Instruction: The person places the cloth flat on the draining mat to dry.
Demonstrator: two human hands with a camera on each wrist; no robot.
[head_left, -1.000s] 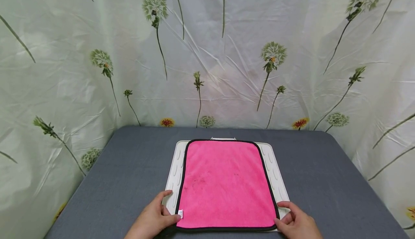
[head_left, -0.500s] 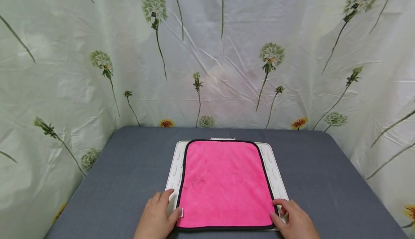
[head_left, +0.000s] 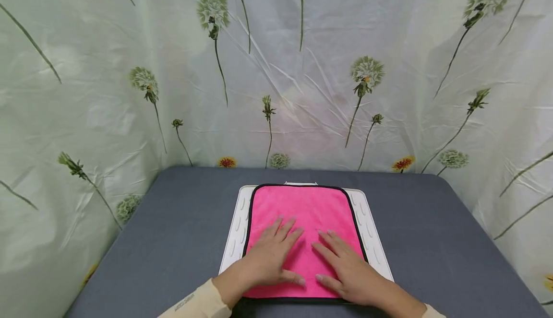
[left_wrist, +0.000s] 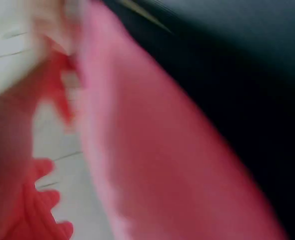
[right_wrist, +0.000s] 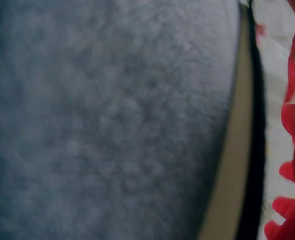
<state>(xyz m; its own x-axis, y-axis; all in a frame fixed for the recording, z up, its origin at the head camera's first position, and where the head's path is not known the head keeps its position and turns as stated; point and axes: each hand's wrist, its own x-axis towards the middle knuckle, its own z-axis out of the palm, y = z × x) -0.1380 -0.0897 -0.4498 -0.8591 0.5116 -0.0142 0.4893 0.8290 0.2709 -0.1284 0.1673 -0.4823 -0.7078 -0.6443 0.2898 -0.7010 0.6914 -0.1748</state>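
Note:
A pink cloth [head_left: 302, 203] with a black border lies spread over a white tray-like board [head_left: 235, 229] with raised oval marks along its sides. Over the lower left part of the cloth is my left hand [head_left: 271, 255], fingers straight and spread. My right hand [head_left: 347, 266] is beside it on the right half, its fingers also extended, pointing inward and away. Neither hand grips anything. Blurred in the left wrist view are the pink cloth [left_wrist: 142, 135] and part of a hand at the left. Reddish-lit fingers [right_wrist: 290, 120] line the right edge of the right wrist view.
The board rests on a table with a dark grey cover [head_left: 186, 222]. A pale curtain [head_left: 311, 83] printed with dandelions and flowers hangs behind the table and along both sides. A small white tab [head_left: 300, 183] shows at the board's far edge.
Both hands have left the near side edges of the cloth and come inward over its surface. Their fingers have straightened and spread. The cloth and board lie much as before.

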